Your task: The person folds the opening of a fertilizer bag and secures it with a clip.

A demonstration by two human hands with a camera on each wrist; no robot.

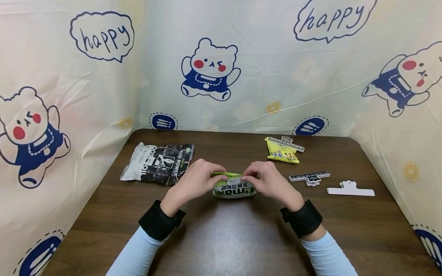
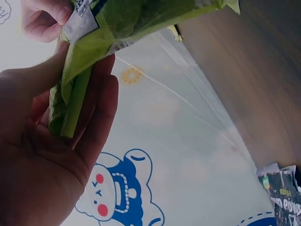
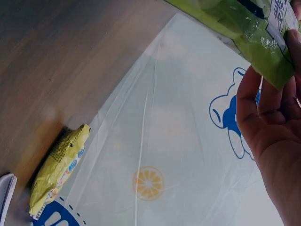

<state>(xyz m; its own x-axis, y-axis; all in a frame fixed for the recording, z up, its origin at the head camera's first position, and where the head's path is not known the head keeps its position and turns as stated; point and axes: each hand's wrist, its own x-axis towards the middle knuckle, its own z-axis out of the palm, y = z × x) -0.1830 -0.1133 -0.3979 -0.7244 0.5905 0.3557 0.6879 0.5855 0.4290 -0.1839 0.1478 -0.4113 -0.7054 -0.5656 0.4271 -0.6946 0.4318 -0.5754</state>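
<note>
Both hands hold the top edge of a small green bag (image 1: pixel 235 190) with white label and dark print, near the table's middle. My left hand (image 1: pixel 198 176) pinches one end of that edge between thumb and fingers; my right hand (image 1: pixel 267 180) pinches the other. In the left wrist view, the bag's edge looks folded over, and a flat green strip (image 2: pixel 77 106) lies against the left fingers; whether it is part of the bag I cannot tell. The right wrist view shows the right fingers (image 3: pixel 270 101) behind the bag's corner.
To the left lies a black-and-white bag (image 1: pixel 155 163). At the back right sits a yellow packet (image 1: pixel 282 153) with a clear clip (image 1: pixel 288 143) across its top. Nearer are a black clip (image 1: pixel 310 178) and a white clip (image 1: pixel 350 191). A printed curtain (image 1: pixel 262 84) surrounds the wooden table (image 1: pixel 228 237).
</note>
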